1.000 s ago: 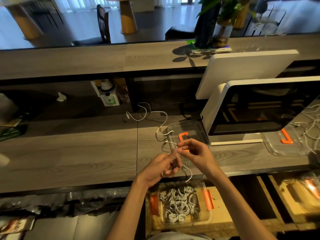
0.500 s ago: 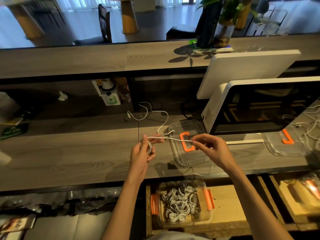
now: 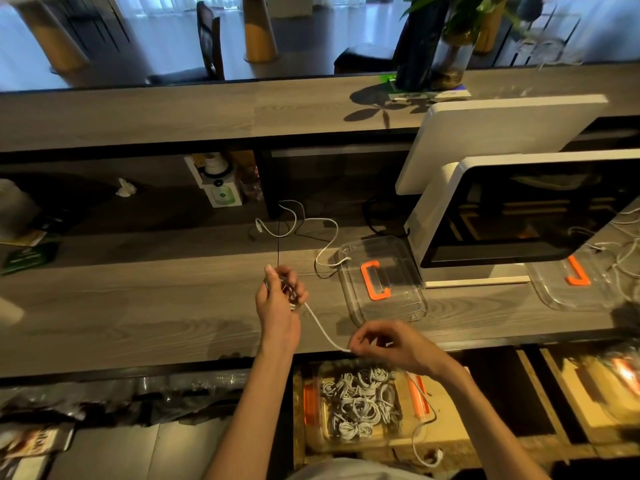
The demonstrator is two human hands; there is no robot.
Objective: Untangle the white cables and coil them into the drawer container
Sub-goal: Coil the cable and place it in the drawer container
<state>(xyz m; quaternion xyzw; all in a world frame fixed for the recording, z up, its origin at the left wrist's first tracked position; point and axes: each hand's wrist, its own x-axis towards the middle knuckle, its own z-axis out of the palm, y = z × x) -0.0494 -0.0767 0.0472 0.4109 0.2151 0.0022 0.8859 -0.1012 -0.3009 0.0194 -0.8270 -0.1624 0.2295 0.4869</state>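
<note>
Grey wood-grain boards make up the desk (image 3: pixel 138 306), with a raised shelf behind it and a monitor (image 3: pixel 519 216) at the right. Over the near middle of the desk, a white cable (image 3: pixel 323 329) runs in a taut, straight line from the left hand (image 3: pixel 278 303) down and to the right to the right hand (image 3: pixel 388 342), so its long axis slants from far-left to near-right. The left hand is held upright, its fingers (image 3: pixel 294 282) curled round a small bundle of loops of that cable. The right hand pinches the cable between thumb and fingertips, the other fingers loosely bent; a thin tail of cable hangs from that hand past the desk edge and ends near the floor at the plug (image 3: pixel 434 460).

Below the desk edge, just under the right hand, sits an open drawer (image 3: pixel 446 434) holding a clear container (image 3: pixel 323 441) with orange clips, filled with coiled white cables (image 3: pixel 360 403). On the desk, beyond the right hand, a clear lid (image 3: pixel 398 258) with an orange handle lies flat beside the monitor's foot. Another loose white cable (image 3: pixel 311 223) snakes across the far desk, one end reaching the lid's left rim. More tangled white cables (image 3: pixel 623 251) lie at the far right, over a second clear lid (image 3: pixel 561 292).
</note>
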